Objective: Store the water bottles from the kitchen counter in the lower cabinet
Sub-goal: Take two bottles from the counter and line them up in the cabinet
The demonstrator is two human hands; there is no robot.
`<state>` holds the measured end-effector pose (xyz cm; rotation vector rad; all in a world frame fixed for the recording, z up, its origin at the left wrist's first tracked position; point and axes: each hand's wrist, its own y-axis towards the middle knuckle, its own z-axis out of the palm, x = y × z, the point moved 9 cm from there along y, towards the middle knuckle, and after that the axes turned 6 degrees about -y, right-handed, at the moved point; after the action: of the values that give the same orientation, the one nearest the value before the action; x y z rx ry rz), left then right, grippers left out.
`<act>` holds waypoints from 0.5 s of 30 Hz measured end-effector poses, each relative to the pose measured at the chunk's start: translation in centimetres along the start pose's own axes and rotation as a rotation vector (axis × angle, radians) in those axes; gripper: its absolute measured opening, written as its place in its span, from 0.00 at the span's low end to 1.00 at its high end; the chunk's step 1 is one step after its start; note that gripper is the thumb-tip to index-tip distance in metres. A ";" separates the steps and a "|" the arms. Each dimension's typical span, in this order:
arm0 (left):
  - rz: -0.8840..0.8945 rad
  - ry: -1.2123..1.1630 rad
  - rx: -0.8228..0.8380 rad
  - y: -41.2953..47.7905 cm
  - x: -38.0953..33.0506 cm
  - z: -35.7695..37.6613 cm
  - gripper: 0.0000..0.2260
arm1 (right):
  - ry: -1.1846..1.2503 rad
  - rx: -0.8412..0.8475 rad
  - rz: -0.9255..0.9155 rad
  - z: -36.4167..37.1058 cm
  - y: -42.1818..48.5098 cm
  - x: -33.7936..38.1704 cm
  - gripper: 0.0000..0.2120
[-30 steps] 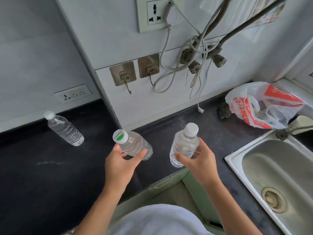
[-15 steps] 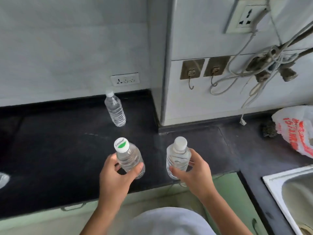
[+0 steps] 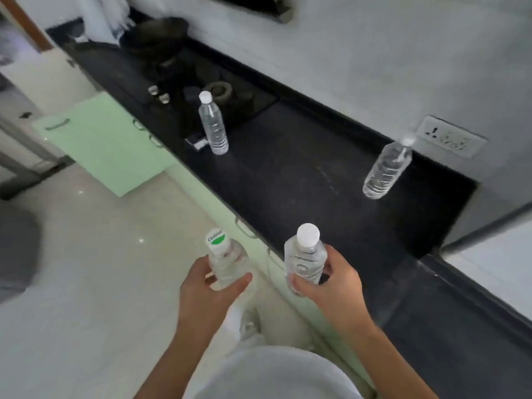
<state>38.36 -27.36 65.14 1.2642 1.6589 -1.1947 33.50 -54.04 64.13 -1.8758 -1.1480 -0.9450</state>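
I see both hands full. My left hand (image 3: 207, 289) grips the green-cap bottle (image 3: 227, 263), fingers and thumb curled round its lower body. The bottle's long axis runs close to vertical, cap up toward the camera and leaning a little to the left. It hangs over the floor (image 3: 86, 269), just off the front edge of the counter (image 3: 302, 174).

My right hand (image 3: 331, 286) wraps the white-cap bottle (image 3: 305, 260) the same way, thumb on the near side and fingers round the far side. It is also cap up and near upright, held over the counter's front edge. The two held bottles are side by side, apart, not touching.

Both are clear ribbed plastic with no label I can make out. The left one's white cap has a green patch and small print, while the right one's is plain white.

A third bottle (image 3: 213, 125) stands upright on its base near the front edge, just beside the corner of the hob (image 3: 201, 82). A fourth bottle (image 3: 385, 171) stands upright near the counter's back edge, below the socket (image 3: 452, 136), toward the right-hand corner. Both are clear with white caps, the fourth blurred at the top.

Below the counter, at left, a pale green cabinet door (image 3: 106, 142) stands swung out over the floor.
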 end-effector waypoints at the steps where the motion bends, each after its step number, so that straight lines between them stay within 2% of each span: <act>1: -0.018 -0.002 -0.058 -1.1 0.8 -2.0 0.22 | -0.013 0.061 -0.018 1.8 0.1 0.5 0.28; 9: -0.151 -0.129 -0.541 -9.9 7.7 -18.3 0.18 | -0.189 0.476 -0.316 16.1 -2.5 9.4 0.30; 12: -0.177 -0.177 -0.618 -10.5 10.0 -21.8 0.19 | -0.254 0.577 -0.377 20.7 -4.3 11.6 0.31; 15: -0.188 -0.222 -0.612 -9.4 11.6 -24.5 0.18 | -0.257 0.592 -0.342 24.7 -5.2 12.5 0.31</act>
<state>26.03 -1.46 64.34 0.5879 1.8071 -0.7948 38.09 -26.25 64.50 -1.3626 -1.7217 -0.4568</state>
